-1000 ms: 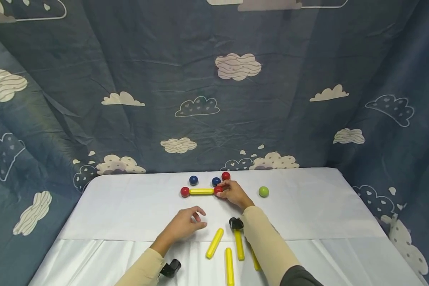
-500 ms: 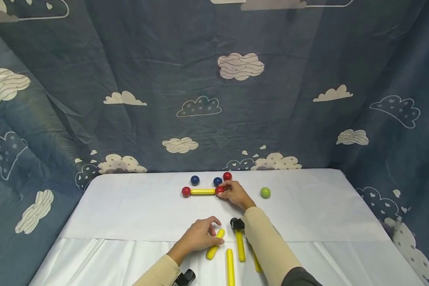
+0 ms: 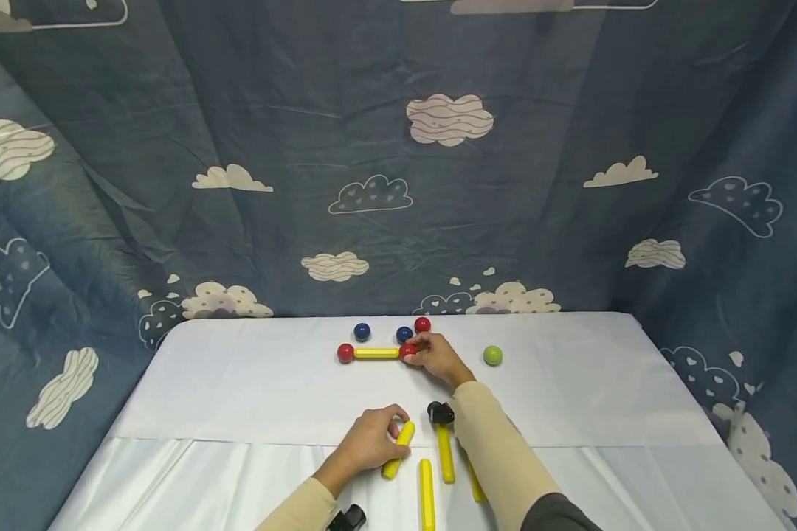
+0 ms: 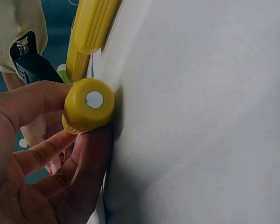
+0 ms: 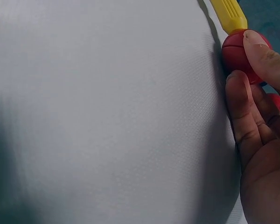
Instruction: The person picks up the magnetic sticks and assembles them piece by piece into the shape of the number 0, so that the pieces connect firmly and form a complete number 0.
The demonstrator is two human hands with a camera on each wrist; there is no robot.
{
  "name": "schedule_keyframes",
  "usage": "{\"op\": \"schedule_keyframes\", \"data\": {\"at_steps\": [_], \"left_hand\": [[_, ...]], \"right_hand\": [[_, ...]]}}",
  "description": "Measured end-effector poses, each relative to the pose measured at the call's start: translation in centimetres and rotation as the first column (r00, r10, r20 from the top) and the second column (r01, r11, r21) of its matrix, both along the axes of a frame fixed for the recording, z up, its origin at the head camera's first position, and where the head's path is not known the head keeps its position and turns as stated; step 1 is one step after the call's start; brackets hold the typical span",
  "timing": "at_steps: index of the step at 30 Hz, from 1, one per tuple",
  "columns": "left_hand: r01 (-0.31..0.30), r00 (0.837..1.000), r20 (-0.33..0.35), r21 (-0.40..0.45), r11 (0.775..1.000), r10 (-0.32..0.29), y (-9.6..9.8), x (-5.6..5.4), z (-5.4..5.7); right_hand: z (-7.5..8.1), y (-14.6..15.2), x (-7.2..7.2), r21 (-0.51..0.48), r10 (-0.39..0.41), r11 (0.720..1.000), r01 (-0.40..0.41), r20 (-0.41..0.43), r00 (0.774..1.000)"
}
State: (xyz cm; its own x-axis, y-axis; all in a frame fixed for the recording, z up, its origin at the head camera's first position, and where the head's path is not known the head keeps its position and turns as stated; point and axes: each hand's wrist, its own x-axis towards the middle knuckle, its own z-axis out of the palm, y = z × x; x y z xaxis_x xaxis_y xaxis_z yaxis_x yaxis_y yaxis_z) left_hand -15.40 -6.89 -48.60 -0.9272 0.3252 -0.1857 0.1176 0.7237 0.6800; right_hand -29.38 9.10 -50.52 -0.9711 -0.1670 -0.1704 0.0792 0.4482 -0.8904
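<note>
My left hand (image 3: 367, 442) pinches a yellow rod (image 3: 405, 433) between thumb and fingers, low over the front part of the table. In the left wrist view, that rod's end (image 4: 73, 112) faces the camera and shows a pale round disc. Farther back, my right hand (image 3: 441, 363) grips a red ball (image 3: 407, 350) with thumb and fingertips. This ball sits at the right end of another yellow rod (image 3: 376, 354), whose left end meets a second red ball (image 3: 346, 353). The right wrist view shows the gripped ball (image 5: 234, 53) right against the ribbed rod (image 5: 229, 14).
Behind the joined rod lie two blue balls (image 3: 361, 332) and a third red ball (image 3: 422, 324). A green ball (image 3: 493, 355) lies to the right. More yellow rods (image 3: 427, 494) lie near the front, one partly under the right sleeve (image 3: 505, 450). A cloud-patterned curtain (image 3: 292, 147) hangs behind the white-covered table (image 3: 239, 391).
My left hand has moved right and toward the front, and its thumb and fingers have closed on the loose yellow rod. My right hand stays at the red ball.
</note>
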Motion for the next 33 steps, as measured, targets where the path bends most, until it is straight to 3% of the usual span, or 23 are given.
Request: {"op": "schedule_keyframes", "data": {"at_steps": [9,15,23,28,33], "left_hand": [[-0.021,1.0,0.006,0.053,0.998,0.02,-0.4,0.1,-0.3],[-0.068,0.992,0.116,0.166,0.984,0.049,-0.6,-0.3,-0.4],[-0.15,0.946,0.32,0.323,0.934,0.042,-2.1,-0.7,0.1],[-0.196,0.938,0.339,0.371,0.907,0.064,-3.3,-0.9,0.0],[-0.289,0.927,0.34,0.381,0.878,0.158,-5.0,-1.5,0.1]], "right_hand": [[-0.1,-0.1,0.2,-0.026,0.004,1.0,-0.004,0.012,1.0],[-0.2,0.0,0.1,-0.002,-0.009,1.0,0.009,0.017,1.0],[0.1,0.4,-0.1,0.005,0.014,1.0,-0.014,0.011,1.0],[-0.1,0.5,-0.2,0.016,-0.01,1.0,0.009,0.029,1.0],[-0.2,0.1,-0.2,0.007,0.006,1.0,-0.006,0.031,1.0]]}}
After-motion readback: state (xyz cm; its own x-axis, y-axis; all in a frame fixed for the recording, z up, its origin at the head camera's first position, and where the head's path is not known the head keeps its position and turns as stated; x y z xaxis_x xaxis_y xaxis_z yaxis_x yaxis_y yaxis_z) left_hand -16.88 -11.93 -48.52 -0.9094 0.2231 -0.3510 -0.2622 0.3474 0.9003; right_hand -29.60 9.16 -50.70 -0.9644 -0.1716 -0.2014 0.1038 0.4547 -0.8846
